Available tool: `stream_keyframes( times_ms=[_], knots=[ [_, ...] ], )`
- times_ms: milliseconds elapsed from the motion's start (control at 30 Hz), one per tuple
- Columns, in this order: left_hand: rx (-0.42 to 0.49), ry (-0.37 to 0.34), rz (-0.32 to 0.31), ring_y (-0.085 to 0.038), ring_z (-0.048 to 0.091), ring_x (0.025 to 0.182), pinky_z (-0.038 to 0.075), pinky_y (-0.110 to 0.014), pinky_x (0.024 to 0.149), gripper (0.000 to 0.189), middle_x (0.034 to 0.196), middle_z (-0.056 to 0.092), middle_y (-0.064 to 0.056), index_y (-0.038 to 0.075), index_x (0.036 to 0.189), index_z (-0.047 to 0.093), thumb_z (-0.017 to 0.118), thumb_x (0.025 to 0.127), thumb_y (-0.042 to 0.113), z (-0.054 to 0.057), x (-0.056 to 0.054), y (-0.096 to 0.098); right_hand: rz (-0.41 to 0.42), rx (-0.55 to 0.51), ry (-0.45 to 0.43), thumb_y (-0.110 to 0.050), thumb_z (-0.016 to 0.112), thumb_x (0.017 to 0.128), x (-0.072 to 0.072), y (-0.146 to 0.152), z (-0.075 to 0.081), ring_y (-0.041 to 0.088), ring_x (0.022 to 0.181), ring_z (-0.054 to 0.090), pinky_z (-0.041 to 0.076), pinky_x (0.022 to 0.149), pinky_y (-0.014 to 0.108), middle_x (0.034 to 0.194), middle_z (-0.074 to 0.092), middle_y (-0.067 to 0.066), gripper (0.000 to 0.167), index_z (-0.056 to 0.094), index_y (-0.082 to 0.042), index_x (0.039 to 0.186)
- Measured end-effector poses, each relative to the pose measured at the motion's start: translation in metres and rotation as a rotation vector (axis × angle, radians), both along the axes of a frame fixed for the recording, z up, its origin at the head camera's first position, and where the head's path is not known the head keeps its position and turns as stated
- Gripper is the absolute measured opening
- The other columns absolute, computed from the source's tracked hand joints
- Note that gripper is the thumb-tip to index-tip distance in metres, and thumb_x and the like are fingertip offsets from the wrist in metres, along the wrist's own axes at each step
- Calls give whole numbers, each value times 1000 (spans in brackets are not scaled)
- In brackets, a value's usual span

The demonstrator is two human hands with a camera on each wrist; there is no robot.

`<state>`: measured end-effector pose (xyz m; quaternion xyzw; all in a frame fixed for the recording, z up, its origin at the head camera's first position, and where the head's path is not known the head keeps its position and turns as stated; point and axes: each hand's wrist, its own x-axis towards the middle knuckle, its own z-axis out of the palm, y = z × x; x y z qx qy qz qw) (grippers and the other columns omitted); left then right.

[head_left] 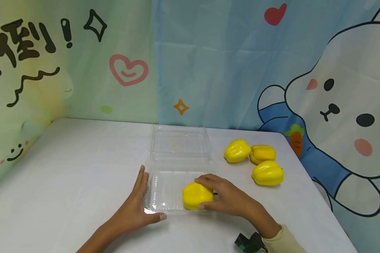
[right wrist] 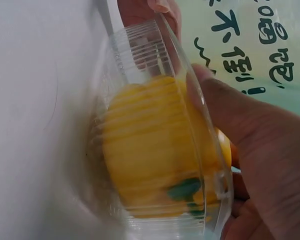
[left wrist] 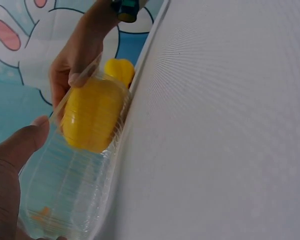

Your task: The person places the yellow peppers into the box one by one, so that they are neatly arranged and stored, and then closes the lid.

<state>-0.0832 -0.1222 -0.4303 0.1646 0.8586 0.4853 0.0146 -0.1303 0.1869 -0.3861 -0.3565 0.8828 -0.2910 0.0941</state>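
Note:
In the head view a clear plastic clamshell box (head_left: pixel 164 193) lies with its lid (head_left: pixel 182 140) folded back. My right hand (head_left: pixel 229 196) grips a yellow bell pepper (head_left: pixel 196 196) at the front right of the box base, fingers over the far side and thumb at the near side. Through the ribbed wall, the right wrist view shows the same pepper (right wrist: pixel 150 145) with its green stem. My left hand (head_left: pixel 131 207) spans the front left corner, straight fingers along the side wall and thumb stretched along the front edge. In the left wrist view that thumb (left wrist: pixel 25 142) rests close to the rim.
Three more yellow bell peppers (head_left: pixel 237 150) sit grouped on the white table (head_left: pixel 66 175), right of the box. A black device (head_left: pixel 251 242) is strapped at the right wrist. A printed cloth backdrop (head_left: pixel 209 70) hangs behind the table.

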Motion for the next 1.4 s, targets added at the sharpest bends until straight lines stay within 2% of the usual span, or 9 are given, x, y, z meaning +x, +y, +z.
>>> stream_keyframes(
  times_ms=[200, 433, 833, 1067, 1200, 1400],
  knots=[
    [-7, 1, -1, -31, 4, 146, 20, -57, 110, 133, 160, -18, 6, 3, 155, 1, 88, 65, 46, -1, 0, 0, 10, -19, 3, -49, 70, 86, -2, 2, -3, 19, 126, 47, 44, 100, 41, 140, 49, 3, 68, 53, -13, 140],
    [-16, 12, -4, -30, 4, 146, 20, -56, 111, 134, 160, -19, 8, 4, 155, 1, 85, 66, 55, -2, -1, 0, -2, -66, 20, -45, 68, 89, -1, 3, -5, 22, 126, 46, 45, 98, 44, 140, 47, 5, 63, 53, -11, 140],
    [-15, 3, 2, -30, 6, 146, 19, -57, 110, 130, 161, -17, 1, 6, 156, -2, 85, 69, 48, -5, 3, -2, -6, -97, -34, -47, 69, 88, -1, 0, -10, 18, 124, 47, 45, 99, 40, 138, 47, 0, 64, 54, -13, 139],
    [-20, 10, 4, -30, 5, 146, 19, -56, 111, 130, 161, -18, 2, 5, 156, -1, 86, 68, 47, -6, 2, -1, 6, -125, 37, -42, 66, 92, -1, -1, -16, 22, 129, 43, 44, 99, 44, 149, 35, 6, 61, 46, -18, 144],
    [-13, 12, 2, -30, 5, 146, 19, -56, 111, 130, 160, -18, 5, 5, 156, 0, 86, 68, 47, -5, 1, 0, -1, -123, 58, -41, 63, 94, -1, 0, -15, 22, 132, 40, 40, 103, 48, 148, 37, 4, 57, 48, -15, 143],
    [-8, 16, -3, -30, 5, 146, 19, -56, 111, 130, 160, -18, 6, 3, 155, 0, 86, 68, 48, -3, 1, 0, -12, -134, 54, -39, 65, 94, 0, 0, -12, 20, 130, 43, 39, 104, 48, 145, 41, 1, 56, 49, -14, 141]
  ],
)
